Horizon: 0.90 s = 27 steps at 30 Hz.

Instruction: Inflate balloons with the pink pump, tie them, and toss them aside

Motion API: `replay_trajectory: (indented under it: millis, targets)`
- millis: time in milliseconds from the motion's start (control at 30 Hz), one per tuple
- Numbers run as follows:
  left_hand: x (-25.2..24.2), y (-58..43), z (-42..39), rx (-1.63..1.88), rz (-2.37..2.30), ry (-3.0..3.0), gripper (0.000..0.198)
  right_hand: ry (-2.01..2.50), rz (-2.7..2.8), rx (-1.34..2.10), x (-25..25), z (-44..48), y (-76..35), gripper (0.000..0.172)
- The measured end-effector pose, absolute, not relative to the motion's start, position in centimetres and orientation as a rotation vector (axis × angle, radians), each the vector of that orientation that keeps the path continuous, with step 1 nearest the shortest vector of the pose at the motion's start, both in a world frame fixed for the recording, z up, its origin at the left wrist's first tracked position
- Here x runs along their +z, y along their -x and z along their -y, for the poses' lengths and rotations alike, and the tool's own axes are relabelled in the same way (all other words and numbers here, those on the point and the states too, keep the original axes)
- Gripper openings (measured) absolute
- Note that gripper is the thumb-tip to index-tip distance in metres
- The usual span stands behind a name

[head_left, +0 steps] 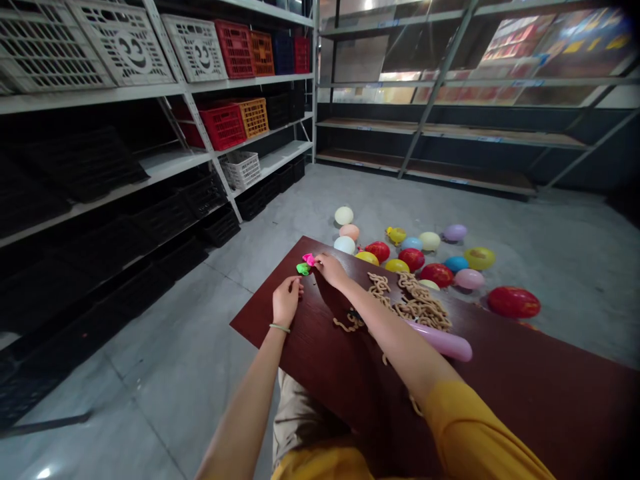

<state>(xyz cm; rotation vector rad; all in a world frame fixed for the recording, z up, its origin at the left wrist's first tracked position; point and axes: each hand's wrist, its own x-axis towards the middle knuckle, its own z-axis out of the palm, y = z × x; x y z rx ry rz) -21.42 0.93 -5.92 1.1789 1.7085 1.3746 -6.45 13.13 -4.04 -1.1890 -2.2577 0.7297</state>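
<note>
My right hand [331, 269] reaches to the far left part of the dark red-brown table [310, 333]. Its fingertips pinch the edge of a limp, bright pink balloon [309, 259]. Beside that lies a small, uninflated green balloon [303, 269], just beyond my left hand [287, 300]. The left hand hovers at or rests on the table, fingers loosely bent and slightly apart, with nothing visible in them. Under and past my right forearm are piles of tan, knobbly strands [425, 307]. A long inflated pink balloon [447, 343] lies beside them, partly hidden by the forearm.
Inflated balloons in several colours, such as a large red one [514, 302] and a purple one [455, 233], lie on the grey floor [300, 200] beyond the table. A rack [200, 83] with plastic crates stands left; another metal rack [435, 127] stands at the back.
</note>
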Motion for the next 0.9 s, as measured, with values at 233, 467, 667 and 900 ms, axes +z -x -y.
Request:
replay_trajectory:
  millis: [233,467,667,900]
  targets:
    - [-5.0,20.8,-0.5,1.385,-1.590,-1.211,0.038,1.045,2.255,0.874,1.9,-9.1,-0.1,0.024]
    - [0.5,12.7,1.6,1.095,-0.933,-1.090,0.058,0.943,2.268,0.916,7.2,-3.2,-7.3,0.016]
    - [2.0,5.5,4.1,0.808,-0.648,-0.913,0.062,1.031,2.206,0.775,8.4,-0.2,-13.0,0.018]
    - [1.6,1.0,5.3,0.650,-0.628,-0.909,0.039,1.217,2.055,0.708,8.4,2.7,-17.9,0.016]
